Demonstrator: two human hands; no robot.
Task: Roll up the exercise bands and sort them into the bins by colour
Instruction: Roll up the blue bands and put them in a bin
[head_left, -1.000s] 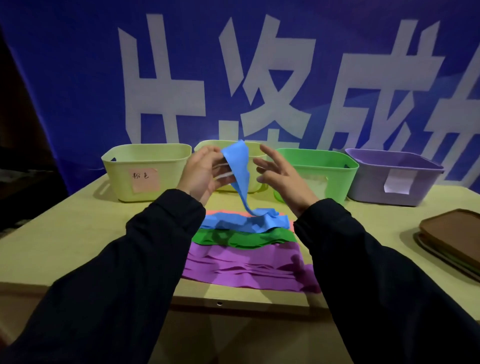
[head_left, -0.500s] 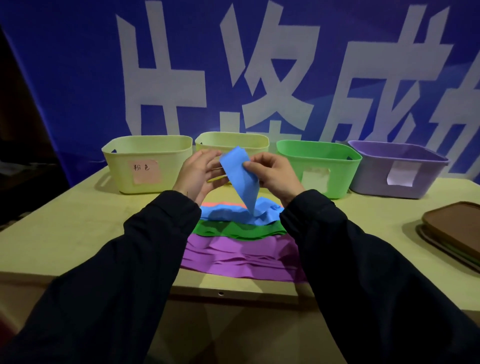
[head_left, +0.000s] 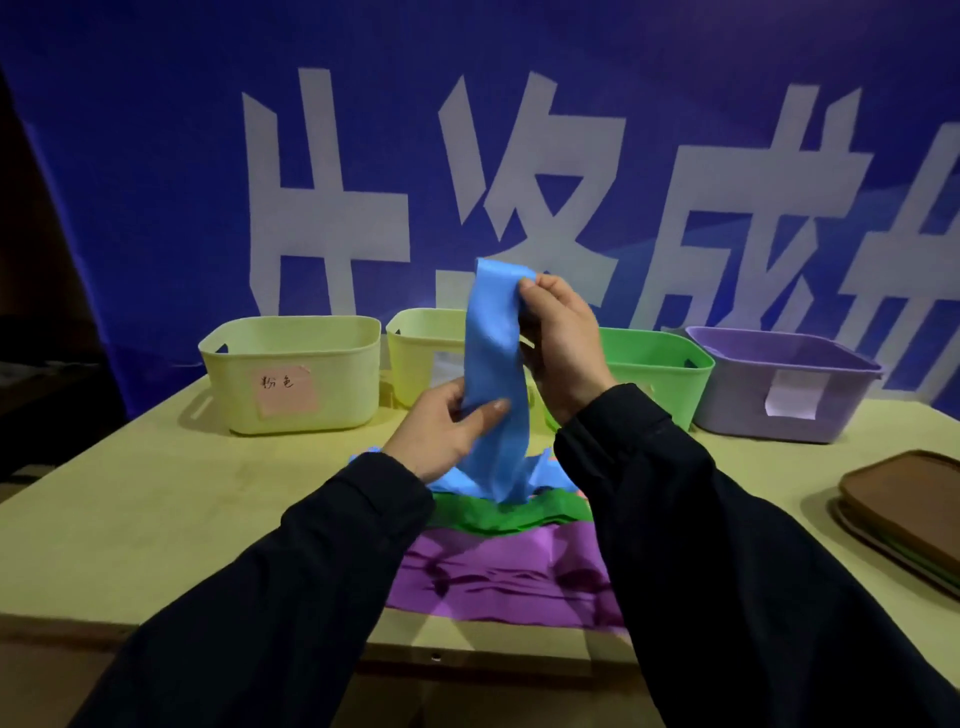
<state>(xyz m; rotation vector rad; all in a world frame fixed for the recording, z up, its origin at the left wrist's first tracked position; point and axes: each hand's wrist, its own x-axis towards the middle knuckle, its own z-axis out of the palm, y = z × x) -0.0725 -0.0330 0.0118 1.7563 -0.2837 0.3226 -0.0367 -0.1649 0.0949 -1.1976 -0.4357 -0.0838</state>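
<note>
A blue exercise band (head_left: 493, 364) hangs upright over the table, stretched between my two hands. My right hand (head_left: 563, 338) pinches its top end, raised in front of the bins. My left hand (head_left: 449, 426) holds the band lower down, thumb across its front. The band's lower end trails onto more blue bands (head_left: 545, 475) lying on the table. Green bands (head_left: 498, 512) and purple bands (head_left: 498, 577) lie in front of them. Along the back stand a pale yellow bin with a pink label (head_left: 291, 379), a second pale yellow bin (head_left: 423, 353), a green bin (head_left: 660, 374) and a purple bin (head_left: 779, 384).
Brown trays (head_left: 904, 509) are stacked at the table's right edge. A blue banner with large white characters (head_left: 467, 156) hangs right behind the bins. The table's front edge (head_left: 436, 657) runs just below the purple bands.
My right hand has lifted the blue band's top end higher. My left hand has slid down the band, which now hangs long and straight instead of bunched between the hands.
</note>
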